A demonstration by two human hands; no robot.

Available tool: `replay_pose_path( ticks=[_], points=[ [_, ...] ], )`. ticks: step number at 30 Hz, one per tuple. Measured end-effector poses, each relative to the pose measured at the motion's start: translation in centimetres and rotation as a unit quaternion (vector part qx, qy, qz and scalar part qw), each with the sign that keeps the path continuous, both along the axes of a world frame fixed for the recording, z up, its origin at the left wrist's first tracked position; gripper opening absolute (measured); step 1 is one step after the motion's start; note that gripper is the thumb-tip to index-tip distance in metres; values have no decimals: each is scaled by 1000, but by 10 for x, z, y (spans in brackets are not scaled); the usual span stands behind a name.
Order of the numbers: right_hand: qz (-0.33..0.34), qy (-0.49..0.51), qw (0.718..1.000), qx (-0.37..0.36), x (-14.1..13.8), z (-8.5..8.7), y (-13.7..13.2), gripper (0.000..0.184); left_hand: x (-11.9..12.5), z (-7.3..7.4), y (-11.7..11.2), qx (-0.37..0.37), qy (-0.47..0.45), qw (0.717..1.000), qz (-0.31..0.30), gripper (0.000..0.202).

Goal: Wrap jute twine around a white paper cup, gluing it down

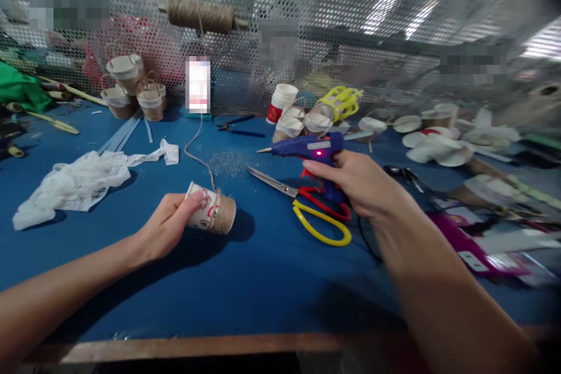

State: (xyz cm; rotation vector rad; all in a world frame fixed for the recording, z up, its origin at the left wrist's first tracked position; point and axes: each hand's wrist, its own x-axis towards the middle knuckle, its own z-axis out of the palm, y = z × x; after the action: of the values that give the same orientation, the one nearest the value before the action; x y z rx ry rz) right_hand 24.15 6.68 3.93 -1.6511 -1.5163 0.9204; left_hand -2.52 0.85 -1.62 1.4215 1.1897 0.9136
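Note:
My left hand (169, 222) grips a white printed paper cup (199, 210), tilted on its side. Twine (224, 214) is wound round the cup's right end, and a strand runs from it up toward the spool (201, 15) on the mesh. In my right hand (359, 178) is a blue hot glue gun (302, 148) with a lit red light, its metal nozzle pointing left, apart from the cup. Scissors (284, 190) with red and yellow handles lie on the table below the glue gun.
White lace fabric (79, 184) lies at left beside glue sticks (120, 133). Twine-wrapped cups (151, 99) stand by the mesh panel (241, 64). Pliers (241, 127), a phone (198, 85) and stacked white cups (284, 102) are at the back. Cut paper pieces (436, 146) clutter the right.

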Motion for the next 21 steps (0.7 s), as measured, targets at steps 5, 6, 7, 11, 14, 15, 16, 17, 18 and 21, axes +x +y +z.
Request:
replay_pose_path(
  ticks=[5,6,7,11,14,15,16,17,18,21],
  points=[
    [-44,-64,997,-29,14,-23,40,29,0,-1,-1,1,-23,1000,-3,41],
    [-47,-77,995,-36,15,-28,44,32,0,-2,-1,7,-23,1000,-4,41],
    [-49,-90,994,-41,16,-31,48,34,0,-3,-1,15,-21,1000,-5,41],
    [-44,-165,985,-31,11,-33,54,38,-1,-6,0,48,13,999,-9,42],
    [-34,-214,976,0,-5,-21,45,39,-2,-3,-1,76,48,996,-20,42],
    [-16,-218,976,9,-13,-17,39,36,-2,-2,-2,88,58,994,-27,42],
    [11,-216,976,11,-23,-14,31,34,-1,0,-3,102,66,992,-35,41],
    [45,-209,977,6,-34,-12,23,33,-1,2,-4,118,73,989,-43,40],
    [87,-195,977,-7,-45,-12,13,35,-1,3,-5,135,78,986,-52,39],
    [300,-13,945,-130,-76,-21,-10,49,0,5,-9,201,82,973,-79,37]
  ],
)
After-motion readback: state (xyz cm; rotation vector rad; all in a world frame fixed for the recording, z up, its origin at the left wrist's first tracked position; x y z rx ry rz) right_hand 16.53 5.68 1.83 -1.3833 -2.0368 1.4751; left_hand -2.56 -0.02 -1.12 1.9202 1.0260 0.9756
